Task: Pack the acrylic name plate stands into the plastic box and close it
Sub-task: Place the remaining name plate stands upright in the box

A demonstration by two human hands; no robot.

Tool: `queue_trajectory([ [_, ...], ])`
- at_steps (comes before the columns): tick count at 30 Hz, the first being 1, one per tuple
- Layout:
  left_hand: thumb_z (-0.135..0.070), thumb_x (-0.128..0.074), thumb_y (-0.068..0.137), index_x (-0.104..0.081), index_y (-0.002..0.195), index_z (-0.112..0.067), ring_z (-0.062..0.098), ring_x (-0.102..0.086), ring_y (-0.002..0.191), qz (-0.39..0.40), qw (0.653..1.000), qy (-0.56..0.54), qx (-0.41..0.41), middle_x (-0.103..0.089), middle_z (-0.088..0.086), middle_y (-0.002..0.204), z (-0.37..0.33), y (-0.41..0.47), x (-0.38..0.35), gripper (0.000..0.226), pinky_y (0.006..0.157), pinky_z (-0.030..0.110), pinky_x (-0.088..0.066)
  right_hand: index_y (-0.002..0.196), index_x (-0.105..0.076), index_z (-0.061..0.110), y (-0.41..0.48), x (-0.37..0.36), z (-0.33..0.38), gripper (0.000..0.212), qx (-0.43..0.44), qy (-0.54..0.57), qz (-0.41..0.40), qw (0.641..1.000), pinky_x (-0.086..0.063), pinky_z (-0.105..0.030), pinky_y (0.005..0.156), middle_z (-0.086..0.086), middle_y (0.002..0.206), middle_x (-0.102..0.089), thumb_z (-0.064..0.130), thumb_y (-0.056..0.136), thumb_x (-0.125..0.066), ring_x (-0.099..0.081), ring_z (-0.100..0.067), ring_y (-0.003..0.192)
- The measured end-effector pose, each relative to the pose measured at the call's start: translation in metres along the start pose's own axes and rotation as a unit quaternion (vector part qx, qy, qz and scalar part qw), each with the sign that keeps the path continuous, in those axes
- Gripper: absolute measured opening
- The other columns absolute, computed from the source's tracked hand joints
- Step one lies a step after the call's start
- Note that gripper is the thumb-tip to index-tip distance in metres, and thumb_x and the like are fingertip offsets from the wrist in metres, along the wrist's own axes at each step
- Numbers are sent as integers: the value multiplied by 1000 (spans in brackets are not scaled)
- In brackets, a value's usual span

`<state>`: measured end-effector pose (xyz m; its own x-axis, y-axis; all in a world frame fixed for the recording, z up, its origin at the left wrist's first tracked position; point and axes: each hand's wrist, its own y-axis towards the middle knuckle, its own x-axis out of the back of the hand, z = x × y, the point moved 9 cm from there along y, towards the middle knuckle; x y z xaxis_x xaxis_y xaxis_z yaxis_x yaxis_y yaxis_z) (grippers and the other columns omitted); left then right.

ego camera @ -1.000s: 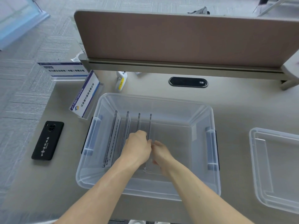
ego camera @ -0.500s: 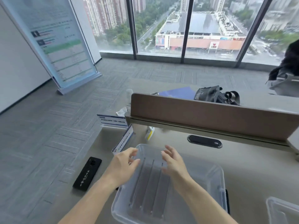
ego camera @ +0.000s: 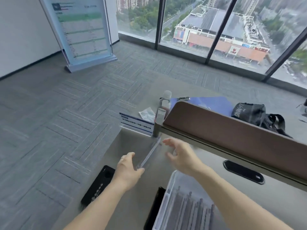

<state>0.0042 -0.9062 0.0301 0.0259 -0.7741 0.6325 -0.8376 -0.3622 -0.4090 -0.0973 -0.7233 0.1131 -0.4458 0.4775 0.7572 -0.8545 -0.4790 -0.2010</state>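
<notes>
A clear acrylic name plate stand lies slantwise on the grey desk, seen almost edge-on and blurred. My left hand is at its near end, thumb and fingers on either side of the edge; whether they grip it is unclear. My right hand hovers spread just right of the stand's far end and holds nothing. The clear plastic box sits at the bottom right with several stands lying side by side inside. A second stand with a blue-and-white card is at the desk's far corner.
A brown divider panel runs along the back of the desk, with a black cable grommet below it. A black phone lies near the desk's left edge. A bottle, blue folder and black bag sit behind the divider.
Both hands left the box and moved up-left to the stand on the desk. The view swung up and left, so the box is now at the bottom right.
</notes>
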Motion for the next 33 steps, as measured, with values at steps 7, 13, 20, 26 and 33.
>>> queue_trajectory([
  [7,-28,-76,89,-49,149,-19,16,-48,138,23,999,-34,16,-56,-3,145,33,35,-37,66,110,23,-38,137,-56,23,92,-38,-22,60,28,-143,83,986,-39,-22,103,5,140,-52,6,82,-72,-53,-16,128],
  [13,-18,-67,95,-78,107,-25,-2,-71,81,-33,996,-72,-41,-77,-15,85,39,50,-27,17,75,18,-54,136,-55,24,139,-61,-57,66,-9,-68,69,995,-41,-23,100,4,129,-55,8,77,-79,-55,-15,121],
  [20,-15,-72,93,-79,94,-27,-14,-65,68,-57,992,-103,-44,-70,-26,64,48,82,11,13,58,2,-41,87,-70,27,140,-80,-86,16,-28,-25,64,997,-51,-29,74,11,84,-66,14,81,-79,-62,-8,74],
  [26,-21,-74,92,-73,89,-28,-8,-69,75,-85,988,-114,-57,-76,-12,78,41,96,34,8,62,12,-48,79,-70,24,124,-65,-77,11,-13,25,52,998,-46,-27,69,6,77,-71,16,81,-78,-62,-9,72],
  [33,-14,-75,89,-71,92,-25,14,-76,88,-20,961,-246,-128,-79,-2,89,-48,64,101,11,82,33,-58,92,-75,16,60,36,-28,4,-17,294,-72,953,-56,-45,86,-14,93,-79,18,88,-74,-73,-23,84],
])
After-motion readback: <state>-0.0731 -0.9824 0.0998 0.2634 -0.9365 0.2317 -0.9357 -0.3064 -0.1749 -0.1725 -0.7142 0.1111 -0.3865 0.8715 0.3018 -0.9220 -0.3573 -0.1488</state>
